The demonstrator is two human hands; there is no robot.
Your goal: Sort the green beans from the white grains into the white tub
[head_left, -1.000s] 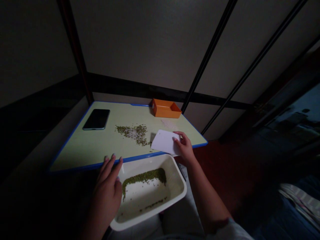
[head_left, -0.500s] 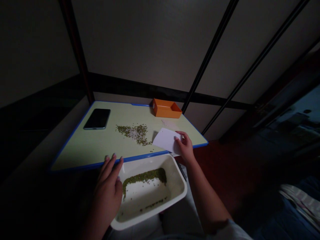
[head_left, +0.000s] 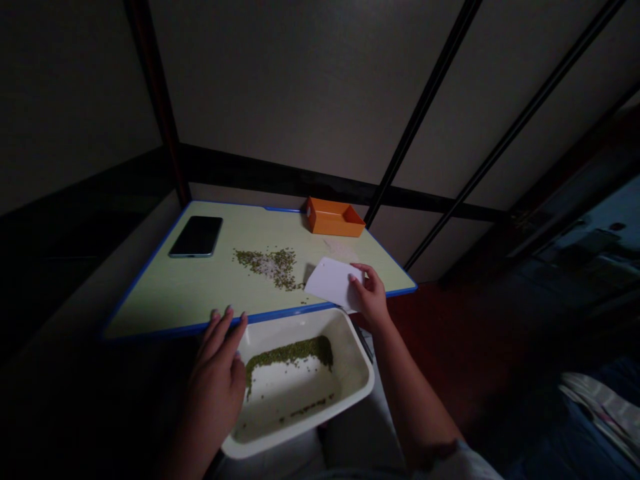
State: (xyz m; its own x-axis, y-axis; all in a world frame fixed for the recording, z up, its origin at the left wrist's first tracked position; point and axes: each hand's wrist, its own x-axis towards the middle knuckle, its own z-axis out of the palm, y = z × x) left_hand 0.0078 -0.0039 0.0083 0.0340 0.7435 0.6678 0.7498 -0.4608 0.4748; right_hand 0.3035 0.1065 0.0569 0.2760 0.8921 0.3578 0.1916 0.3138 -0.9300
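My right hand (head_left: 369, 293) grips a white card (head_left: 330, 281) by its right side, thumb on top. The card is tilted over the near right part of the table. Just left of the card lies a loose pile of small green beans (head_left: 283, 267) mixed with white grains (head_left: 270, 268). A white plastic tub (head_left: 360, 387) sits below the table's front edge, with more green beans (head_left: 295, 350) banked along its far side. My left hand (head_left: 217, 370) lies against the tub's left side, its fingers stretched out to the table edge.
The pale yellow table (head_left: 200, 287) has a blue rim. A dark-screened phone (head_left: 196, 236) lies at its left, and an orange open box (head_left: 336, 219) stands at the back right. White grains (head_left: 341, 249) are scattered in front of the box. Wall panels (head_left: 300, 87) rise behind.
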